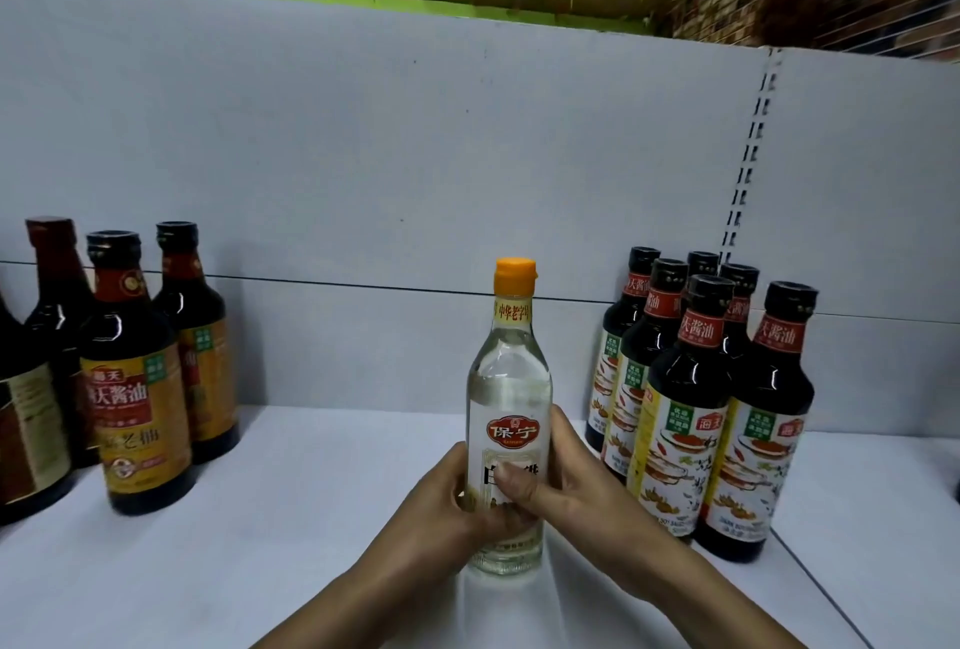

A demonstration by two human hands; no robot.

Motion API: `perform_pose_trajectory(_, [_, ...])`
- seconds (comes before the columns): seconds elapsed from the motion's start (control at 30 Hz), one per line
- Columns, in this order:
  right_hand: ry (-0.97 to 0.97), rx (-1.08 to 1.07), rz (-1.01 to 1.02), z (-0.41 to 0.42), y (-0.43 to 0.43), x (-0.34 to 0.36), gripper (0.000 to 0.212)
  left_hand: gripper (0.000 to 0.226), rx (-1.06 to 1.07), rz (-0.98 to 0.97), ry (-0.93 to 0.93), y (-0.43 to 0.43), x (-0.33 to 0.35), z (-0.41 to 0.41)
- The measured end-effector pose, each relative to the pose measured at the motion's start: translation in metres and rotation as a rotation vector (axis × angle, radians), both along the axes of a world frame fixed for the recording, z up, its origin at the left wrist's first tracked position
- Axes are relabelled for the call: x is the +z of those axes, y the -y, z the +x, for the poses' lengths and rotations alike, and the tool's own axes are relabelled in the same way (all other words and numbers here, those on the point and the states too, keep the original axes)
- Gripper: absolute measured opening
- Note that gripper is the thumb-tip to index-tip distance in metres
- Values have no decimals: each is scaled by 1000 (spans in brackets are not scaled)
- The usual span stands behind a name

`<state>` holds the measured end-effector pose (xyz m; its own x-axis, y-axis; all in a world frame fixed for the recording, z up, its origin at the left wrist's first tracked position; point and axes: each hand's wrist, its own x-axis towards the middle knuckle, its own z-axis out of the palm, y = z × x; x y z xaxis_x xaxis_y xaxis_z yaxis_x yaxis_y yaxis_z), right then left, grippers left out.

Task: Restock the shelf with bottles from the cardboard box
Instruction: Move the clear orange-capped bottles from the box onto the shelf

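Observation:
A clear glass bottle point(511, 388) with an orange cap and a white and red label stands upright on the white shelf point(291, 518), near its middle. My left hand point(436, 513) grips the bottle's lower body from the left. My right hand point(566, 487) grips it from the right, its thumb lying across the label. The bottle's base touches the shelf board. No cardboard box is in view.
Dark soy sauce bottles with orange labels point(137, 388) stand at the left of the shelf. Several dark bottles with white and yellow labels point(696, 399) are grouped at the right. A grey back panel point(415, 155) closes the shelf behind.

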<state>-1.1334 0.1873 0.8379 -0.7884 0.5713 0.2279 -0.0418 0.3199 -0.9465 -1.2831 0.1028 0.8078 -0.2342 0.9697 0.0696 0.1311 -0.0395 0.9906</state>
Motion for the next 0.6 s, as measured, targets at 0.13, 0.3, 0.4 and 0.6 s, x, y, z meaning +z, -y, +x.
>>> perform_pose_trajectory(0.13, [65, -57, 68, -9, -10, -7, 57, 76, 1, 11, -62, -11, 0, -10])
perform_pose_trajectory(0.3, [96, -101, 72, -24, -22, -8, 55, 65, -16, 20, -157, -22, 6, -19])
perform_pose_trajectory(0.4, [73, -112, 22, -32, -29, -16, 51, 58, -22, 15, -219, -31, 3, -27])
perform_pose_trajectory(0.6, [127, -153, 16, -47, -44, -46, 61, 77, 26, -6, -384, -41, -13, -46])
